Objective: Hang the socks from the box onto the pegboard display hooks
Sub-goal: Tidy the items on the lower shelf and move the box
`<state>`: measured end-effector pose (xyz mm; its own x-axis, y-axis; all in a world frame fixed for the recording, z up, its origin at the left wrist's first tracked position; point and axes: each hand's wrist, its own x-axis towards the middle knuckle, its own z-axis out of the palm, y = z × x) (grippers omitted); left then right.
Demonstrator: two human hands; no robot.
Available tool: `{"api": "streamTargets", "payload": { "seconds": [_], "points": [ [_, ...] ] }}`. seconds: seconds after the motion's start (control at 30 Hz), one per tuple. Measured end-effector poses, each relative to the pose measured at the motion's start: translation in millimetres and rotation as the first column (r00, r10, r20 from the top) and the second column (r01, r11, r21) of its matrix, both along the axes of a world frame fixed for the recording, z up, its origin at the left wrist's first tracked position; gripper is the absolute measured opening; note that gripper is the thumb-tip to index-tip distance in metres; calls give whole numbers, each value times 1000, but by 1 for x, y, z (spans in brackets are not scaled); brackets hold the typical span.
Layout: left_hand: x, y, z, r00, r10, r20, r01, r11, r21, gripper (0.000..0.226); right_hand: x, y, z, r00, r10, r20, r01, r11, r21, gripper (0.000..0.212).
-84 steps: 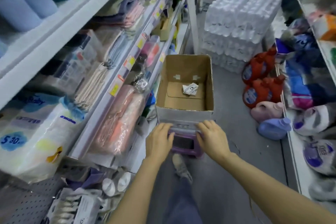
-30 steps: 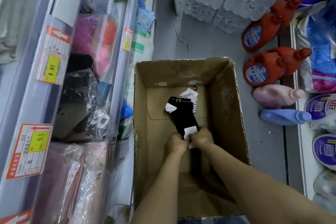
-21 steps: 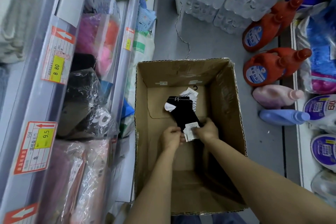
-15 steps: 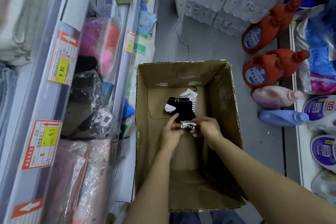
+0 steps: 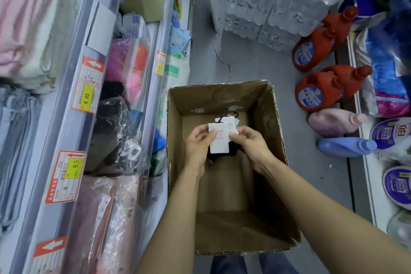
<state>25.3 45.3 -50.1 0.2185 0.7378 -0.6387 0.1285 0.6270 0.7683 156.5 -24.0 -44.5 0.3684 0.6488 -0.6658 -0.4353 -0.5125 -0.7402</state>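
My hands (image 5: 224,143) and the card label (image 5: 219,139) hide most of the black socks (image 5: 232,153) above the box (image 5: 275,118) floor.

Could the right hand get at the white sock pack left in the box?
Probably yes: the white sock pack lies uncovered just beyond the right hand, inside the open-topped box, though that hand already pinches the black socks' card.

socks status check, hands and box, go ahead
Left hand and right hand both pinch the black socks by their white card, above the box. Nothing blocking. No pegboard in view.
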Motion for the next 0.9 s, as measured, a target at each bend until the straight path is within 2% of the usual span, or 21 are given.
{"api": "streamTargets", "payload": {
  "seconds": [0.1,0.27,0.4,0.5,0.57,0.7,0.8,0.9],
  "points": [
    [1,-2,14,999,-19,37,18,999,47,32,1,9,12,1000,3,2,-3,1000,23,11],
    [-10,1,33,998,65,24,-68,989,131,15,9,16,30,993,-92,71,89,995,48,16],
    [-21,6,51,993,23,-113,12,955,296,12,10,17,53,983,-82,164,57,987,153,15],
    [-25,10,68,984,32,-174,28,943,331,21,6,18,73,983,-85,165,51,978,204,19],
    [-29,12,82,990,40,-138,-2,964,267,26,1,19,89,984,-76,158,38,973,228,20],
    [-42,6,116,993,82,86,-90,992,93,50,-12,17,118,984,-20,174,-27,964,266,19],
    [-52,-10,141,980,125,153,-141,985,100,47,-19,10,139,978,35,203,-93,954,283,17],
    [-64,-33,160,966,211,148,-235,958,167,39,-24,-3,161,972,72,222,-144,933,330,18]
  ]
}}
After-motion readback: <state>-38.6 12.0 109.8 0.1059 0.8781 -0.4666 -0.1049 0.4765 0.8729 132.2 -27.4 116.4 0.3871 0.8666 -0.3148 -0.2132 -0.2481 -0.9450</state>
